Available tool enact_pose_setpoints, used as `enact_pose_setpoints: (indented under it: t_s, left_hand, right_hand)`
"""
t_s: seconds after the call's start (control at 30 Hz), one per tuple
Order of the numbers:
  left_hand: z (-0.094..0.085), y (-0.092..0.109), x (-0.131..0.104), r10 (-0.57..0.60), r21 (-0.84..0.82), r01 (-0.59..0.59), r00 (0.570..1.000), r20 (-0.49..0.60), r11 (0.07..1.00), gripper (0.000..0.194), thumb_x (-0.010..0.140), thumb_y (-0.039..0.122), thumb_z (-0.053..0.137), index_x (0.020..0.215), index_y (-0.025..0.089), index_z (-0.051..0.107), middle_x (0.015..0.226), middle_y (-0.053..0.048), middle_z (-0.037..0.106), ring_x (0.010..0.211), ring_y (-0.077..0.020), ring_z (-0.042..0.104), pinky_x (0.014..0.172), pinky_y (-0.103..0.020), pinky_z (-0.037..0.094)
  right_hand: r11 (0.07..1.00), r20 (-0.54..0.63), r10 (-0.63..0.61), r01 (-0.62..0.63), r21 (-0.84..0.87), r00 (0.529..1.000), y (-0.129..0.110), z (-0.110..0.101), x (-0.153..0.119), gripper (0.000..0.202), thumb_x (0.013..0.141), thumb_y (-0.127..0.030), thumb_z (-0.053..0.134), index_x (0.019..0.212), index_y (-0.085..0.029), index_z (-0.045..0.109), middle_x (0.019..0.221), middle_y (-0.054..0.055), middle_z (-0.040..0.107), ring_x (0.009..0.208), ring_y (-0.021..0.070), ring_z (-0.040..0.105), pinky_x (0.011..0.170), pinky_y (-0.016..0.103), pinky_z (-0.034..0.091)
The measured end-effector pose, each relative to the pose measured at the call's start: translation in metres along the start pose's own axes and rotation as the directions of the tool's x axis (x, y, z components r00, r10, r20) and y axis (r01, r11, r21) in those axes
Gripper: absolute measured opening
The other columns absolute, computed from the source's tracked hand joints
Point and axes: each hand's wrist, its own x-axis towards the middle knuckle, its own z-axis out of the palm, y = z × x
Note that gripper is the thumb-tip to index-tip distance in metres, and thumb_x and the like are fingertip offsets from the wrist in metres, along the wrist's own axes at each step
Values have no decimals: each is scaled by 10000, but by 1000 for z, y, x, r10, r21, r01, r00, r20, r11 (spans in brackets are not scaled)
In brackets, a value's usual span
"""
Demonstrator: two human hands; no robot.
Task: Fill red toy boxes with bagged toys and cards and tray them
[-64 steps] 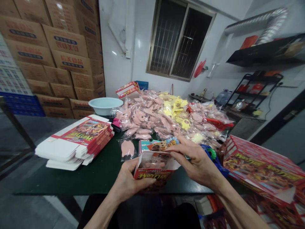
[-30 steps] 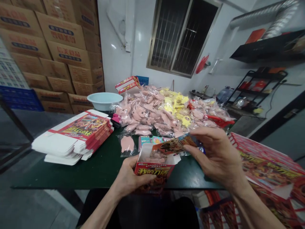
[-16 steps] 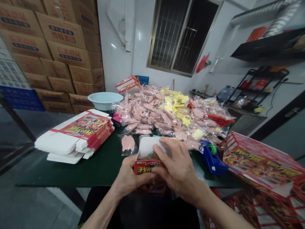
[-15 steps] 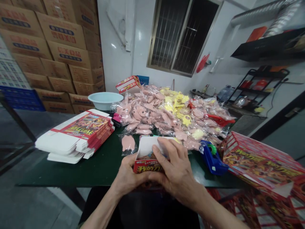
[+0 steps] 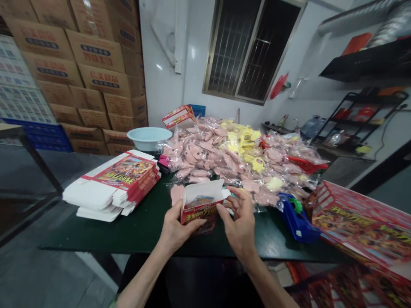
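left hand (image 5: 175, 229): clamped on box (image 5: 208, 210), likely steadying
right hand (image 5: 239, 220): pinching side flap (image 5: 226, 193), box's two o'clock
tape dispenser (image 5: 297, 220): three o'clock, presumably handy

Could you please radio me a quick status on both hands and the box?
Left hand gripping red box, top open. Right hand at its side flap. Bagged pink pieces piled beyond.

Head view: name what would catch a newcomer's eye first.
A big heap of bagged pink and yellow pieces spreads across the back of the green table. Nearer, the left hand grips an open red box, with the right hand at its edge. Brown cartons stand stacked high at the picture's left.
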Motion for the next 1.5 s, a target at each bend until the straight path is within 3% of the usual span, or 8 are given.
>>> enact_pose_setpoints:
  t_s: [0.2, 0.4, 0.53, 0.67, 0.83, 1.07, 1.23, 1.5]
  left_hand:
    - [7, -1, -12, 214, 49, -211, 906, -366, 976, 580, 728, 179, 687, 1253, 188, 439, 1080, -88, 657, 881, -174, 676, 667, -232, 564]
    - [-4, 2, -4, 361, 172, -327, 903, -232, 929, 248, 744, 121, 645, 979, 199, 631, 997, -57, 648, 896, -170, 627, 782, -272, 514]
    - [-9, 15, 7, 186, 35, -183, 949, -253, 983, 172, 850, 221, 515, 840, 173, 680, 952, -63, 654, 897, -179, 616, 832, -297, 482]
    - [-11, 23, 14, -41, -264, -13, 979, -199, 964, 129, 789, 267, 615, 769, 161, 685, 964, -64, 656, 921, -191, 616, 827, -291, 480]
    - [-13, 30, 21, -245, -624, 159, 968, -54, 765, 353, 701, 243, 705, 1034, 204, 597, 855, -30, 657, 748, -146, 630, 713, -281, 514]
    - [-14, 40, 27, -174, -661, 94, 983, -56, 745, 120, 640, 124, 676, 550, 149, 601, 773, -9, 556, 741, -161, 609, 693, -293, 496]
    - [-17, 35, 16, -127, -640, 91, 992, -10, 763, 178, 749, 291, 593, 677, 138, 648, 973, -115, 624, 920, -264, 601, 767, -385, 489]
    - [-28, 43, 17, -42, -284, 79, 990, 135, 956, 119, 773, 248, 642, 851, 173, 592, 905, -49, 624, 822, -154, 594, 717, -243, 475]
  right_hand:
    - [960, -47, 164, -148, 239, 985, 22, 13, -7, 378, 797, -223, 623, 1135, -215, 454, 1171, 96, 553, 980, 167, 593, 821, 317, 508]
    - [991, 11, -130, 130, -26, 992, 29, 13, -15, 304, 868, -174, 504, 1170, -207, 487, 1090, 93, 574, 1003, 189, 580, 859, 379, 499]
    - [908, 116, -361, 377, -182, 925, 20, 1, -6, 224, 866, -140, 473, 1055, -224, 561, 1007, 71, 547, 966, 189, 559, 814, 382, 499]
    - [953, 146, -272, 287, -94, 951, 9, -8, 1, 147, 874, -143, 464, 906, -200, 595, 1013, 74, 543, 964, 183, 565, 816, 357, 493]
    - [987, 172, -54, 27, 157, 984, 2, -9, 3, 379, 865, -156, 495, 1229, -231, 422, 954, 42, 595, 831, 136, 616, 735, 278, 521]
    - [991, 225, -136, 128, 50, 965, -6, -20, 0, 132, 864, -159, 507, 923, -205, 616, 1008, 73, 594, 966, 179, 586, 806, 328, 511]
    - [993, 271, -82, 57, 99, 959, -12, -24, -2, 154, 838, -243, 569, 967, -188, 633, 1056, 107, 613, 999, 207, 606, 761, 314, 551]
    - [997, 157, -45, 53, -51, 987, -24, -14, 2, 67, 829, -233, 573, 863, -190, 610, 785, 13, 633, 697, 125, 630, 601, 209, 543]
